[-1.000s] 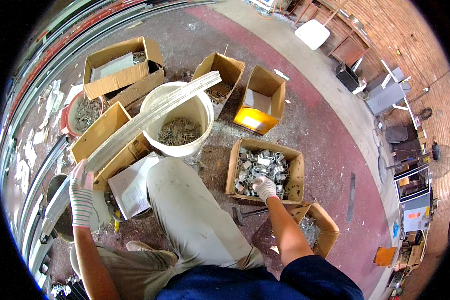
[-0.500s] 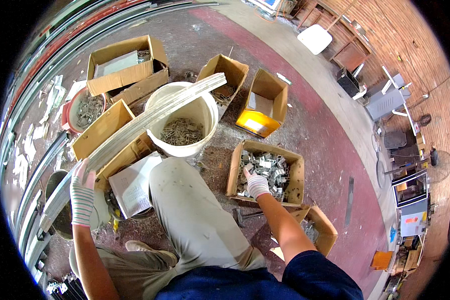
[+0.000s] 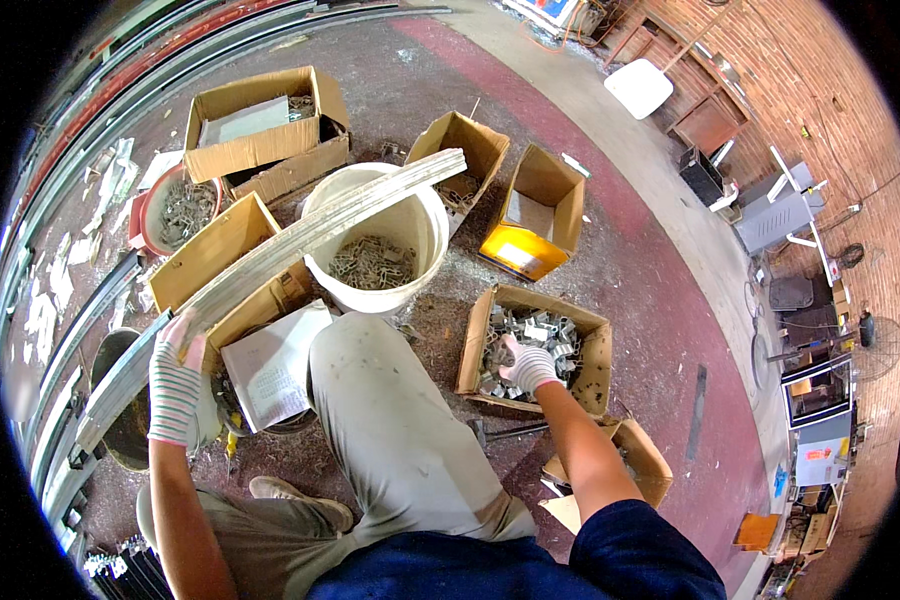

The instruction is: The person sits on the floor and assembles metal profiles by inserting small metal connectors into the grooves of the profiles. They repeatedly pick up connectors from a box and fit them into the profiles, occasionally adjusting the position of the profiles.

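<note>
My left hand (image 3: 176,385), in a striped knit glove with pale pink fingers, is at the side of a long grey-white profile bar (image 3: 300,232). Its thumb stands apart from its slightly blurred fingers, and I see nothing held in them. The bar runs slantwise across a white bucket (image 3: 425,282) with small metal pieces in the bottom. At the right, my right hand (image 3: 532,368), gloved alike, reaches into a cardboard box (image 3: 597,365). Its fingers curl into a heap of small metal brackets (image 3: 562,340); the fingertips are partly hidden among them.
Beyond the bucket stand an open box (image 3: 485,140) and a yellow-fronted box (image 3: 530,255). A red-rimmed tub (image 3: 140,225) and a larger carton (image 3: 250,155) are at the far left. A hammer (image 3: 510,432) lies below the bracket box. Long profiles (image 3: 90,110) line the left.
My right hand has moved deeper into the brackets, its fingers now curled. My left hand has shifted slightly at the bar, its fingers less straight. The view has shifted a little.
</note>
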`<state>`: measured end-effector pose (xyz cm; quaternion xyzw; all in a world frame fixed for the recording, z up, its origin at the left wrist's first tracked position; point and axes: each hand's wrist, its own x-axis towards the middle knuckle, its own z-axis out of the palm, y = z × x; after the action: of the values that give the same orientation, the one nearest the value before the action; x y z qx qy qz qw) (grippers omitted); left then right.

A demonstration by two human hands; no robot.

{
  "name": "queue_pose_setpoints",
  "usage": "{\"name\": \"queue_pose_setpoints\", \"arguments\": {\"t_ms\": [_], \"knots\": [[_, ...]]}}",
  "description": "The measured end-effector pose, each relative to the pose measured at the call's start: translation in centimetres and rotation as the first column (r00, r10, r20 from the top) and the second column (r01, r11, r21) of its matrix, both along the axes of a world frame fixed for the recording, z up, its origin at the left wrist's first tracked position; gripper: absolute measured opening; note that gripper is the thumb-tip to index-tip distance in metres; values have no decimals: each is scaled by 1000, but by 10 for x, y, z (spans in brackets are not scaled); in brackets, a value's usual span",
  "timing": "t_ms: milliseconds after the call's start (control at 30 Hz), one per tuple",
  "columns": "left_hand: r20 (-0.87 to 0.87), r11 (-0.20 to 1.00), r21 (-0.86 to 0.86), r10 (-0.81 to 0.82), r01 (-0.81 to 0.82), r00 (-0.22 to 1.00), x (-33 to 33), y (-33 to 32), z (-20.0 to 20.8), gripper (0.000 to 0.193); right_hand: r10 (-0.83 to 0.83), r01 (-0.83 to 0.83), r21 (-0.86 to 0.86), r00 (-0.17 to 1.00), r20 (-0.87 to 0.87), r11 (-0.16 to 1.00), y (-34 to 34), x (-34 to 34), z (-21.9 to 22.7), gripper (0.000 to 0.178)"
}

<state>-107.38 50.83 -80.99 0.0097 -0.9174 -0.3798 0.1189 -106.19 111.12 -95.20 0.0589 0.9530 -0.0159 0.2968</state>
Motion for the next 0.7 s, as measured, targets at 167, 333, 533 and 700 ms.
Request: {"name": "queue_pose_setpoints", "arguments": {"t_ms": [167, 333, 533, 700], "knots": [[-7, 1000, -8, -7, 7, 1000, 1, -7, -6, 38, -285, 218, -245, 916, -284, 945, 41, 24, 0, 85], [30, 998, 54, -35, 34, 999, -2, 18, 3, 38, -711, 443, -731, 699, -82, 519, 80, 31, 0, 76], [160, 977, 205, -97, 63, 982, 10, 68, 29, 38, -728, 203, -948, 684, -41, 244, 61, 10, 64, 74], [185, 750, 653, -291, 104, 939, 13, 101, 57, 47, -506, -149, -929, 804, -313, 339, -47, -49, 190, 76]]}}
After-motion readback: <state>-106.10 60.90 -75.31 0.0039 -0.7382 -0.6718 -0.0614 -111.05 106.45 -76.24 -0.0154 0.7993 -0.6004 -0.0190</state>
